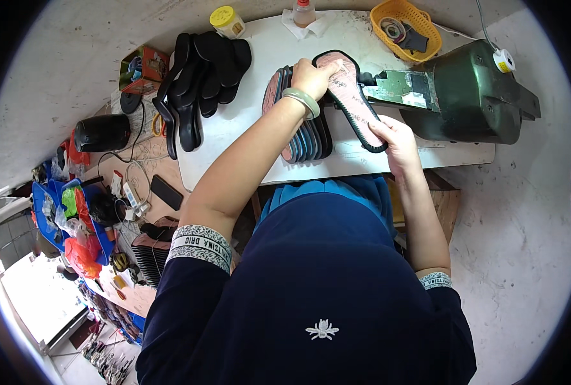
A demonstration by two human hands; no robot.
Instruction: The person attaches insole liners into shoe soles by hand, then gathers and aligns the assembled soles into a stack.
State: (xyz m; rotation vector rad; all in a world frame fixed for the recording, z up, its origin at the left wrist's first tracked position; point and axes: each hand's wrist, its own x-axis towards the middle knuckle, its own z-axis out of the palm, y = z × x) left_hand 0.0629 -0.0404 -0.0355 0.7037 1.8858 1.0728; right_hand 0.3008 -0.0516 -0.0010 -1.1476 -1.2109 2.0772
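A shoe insole (349,94) with a pinkish, printed face and a black rim is held up between my two hands, slanting down to the right. My left hand (313,78), with a pale bangle on its wrist, grips the broad upper end, its thumb or finger lying on the face. The narrower lower end is pinched by my right hand (397,139), thumb on top. Behind my left wrist stands a row of similar insoles (308,145) packed on edge, partly hidden by the arm. A green machine's arm (398,90) lies just beyond the held insole.
Black soles (202,70) are piled on the left of the white table (231,151). A yellow-lidded tub (228,22), a bottle (303,13) and a yellow basket (406,29) stand along the back. The machine's green body (468,96) takes up the right. A phone (167,192) lies on the side table.
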